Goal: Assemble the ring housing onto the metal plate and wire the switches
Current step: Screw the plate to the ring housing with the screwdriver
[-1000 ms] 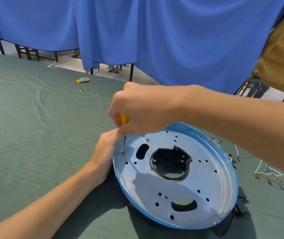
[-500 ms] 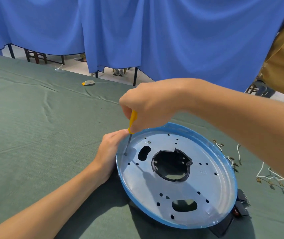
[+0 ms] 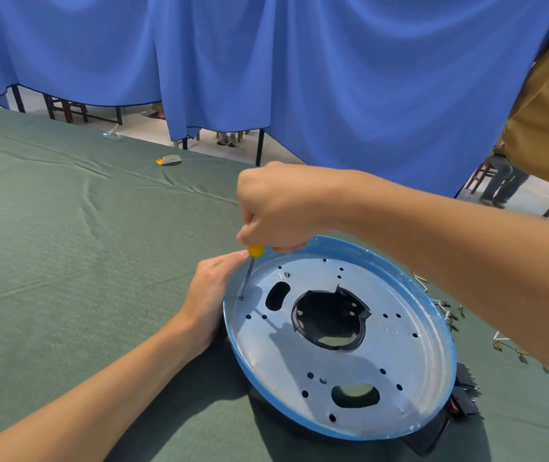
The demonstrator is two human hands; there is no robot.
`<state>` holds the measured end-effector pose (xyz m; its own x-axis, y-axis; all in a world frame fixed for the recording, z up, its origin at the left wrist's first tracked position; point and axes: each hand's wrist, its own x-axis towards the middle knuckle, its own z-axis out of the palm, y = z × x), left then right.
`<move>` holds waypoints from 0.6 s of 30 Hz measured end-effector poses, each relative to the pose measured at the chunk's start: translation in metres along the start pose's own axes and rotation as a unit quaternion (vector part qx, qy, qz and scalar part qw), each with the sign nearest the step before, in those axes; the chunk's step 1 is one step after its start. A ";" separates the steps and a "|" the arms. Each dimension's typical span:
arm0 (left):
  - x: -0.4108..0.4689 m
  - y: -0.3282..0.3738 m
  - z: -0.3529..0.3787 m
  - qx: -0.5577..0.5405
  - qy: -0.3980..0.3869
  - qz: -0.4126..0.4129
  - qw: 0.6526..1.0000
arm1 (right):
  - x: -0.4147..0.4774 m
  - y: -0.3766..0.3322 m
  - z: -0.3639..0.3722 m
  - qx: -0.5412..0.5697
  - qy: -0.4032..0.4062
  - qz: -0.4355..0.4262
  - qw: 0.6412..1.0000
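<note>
On the green-clothed tabletop the round metal plate lies tilted over the black ring housing. The left hand clasps its left rim. Beyond, the right hand is clamped around a yellow-handled screwdriver, tip at a rim hole.

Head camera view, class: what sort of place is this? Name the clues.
Probably a makeshift assembly workshop: a long table under green cloth, blue curtains as partitions, and a perforated metal plate being worked with a screwdriver, loose wires beside it.
</note>
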<state>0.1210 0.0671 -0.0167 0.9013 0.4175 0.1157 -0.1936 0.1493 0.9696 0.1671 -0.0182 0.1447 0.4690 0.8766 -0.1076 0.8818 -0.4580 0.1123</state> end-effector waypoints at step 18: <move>-0.003 0.006 0.001 -0.004 0.017 -0.017 1.000 | -0.012 -0.004 -0.012 -0.080 -0.001 -0.121 0.989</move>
<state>0.1178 0.0657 -0.0105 0.8940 0.4416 0.0763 -0.1676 0.1715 0.9708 0.1573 -0.0247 0.1571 0.2452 0.9575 -0.1518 0.9495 -0.2055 0.2372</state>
